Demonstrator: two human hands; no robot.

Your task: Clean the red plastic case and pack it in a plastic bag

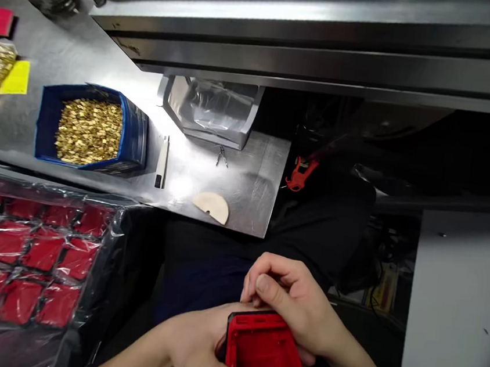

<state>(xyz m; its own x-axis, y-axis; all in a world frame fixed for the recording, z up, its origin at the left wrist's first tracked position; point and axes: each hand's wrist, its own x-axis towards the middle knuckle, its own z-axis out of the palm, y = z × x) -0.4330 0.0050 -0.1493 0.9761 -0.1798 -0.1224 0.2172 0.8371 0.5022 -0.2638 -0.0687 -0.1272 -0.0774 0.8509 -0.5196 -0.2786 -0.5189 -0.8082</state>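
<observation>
A red plastic housing with a black outer edge (268,352) is low in the view, its hollow side facing up. My left hand (206,343) grips it along its left side, thumb near the lower edge. Over its upper right side is my right hand (289,299), fingers curled inward and close to the left hand; whether something small is between them is hidden. On the metal bench above lie a beige half-round piece (214,205), a white-handled tool (162,163) and a small pair of metal pieces (222,156).
A blue bin (136,137) of small brass parts and a grey bin (215,136) with clear bags stand on the bench. At left, a plastic-lined box (104,274) holds several red parts. A metal ledge (327,69) crosses the top. An orange-red tool (302,175) is right of the bench.
</observation>
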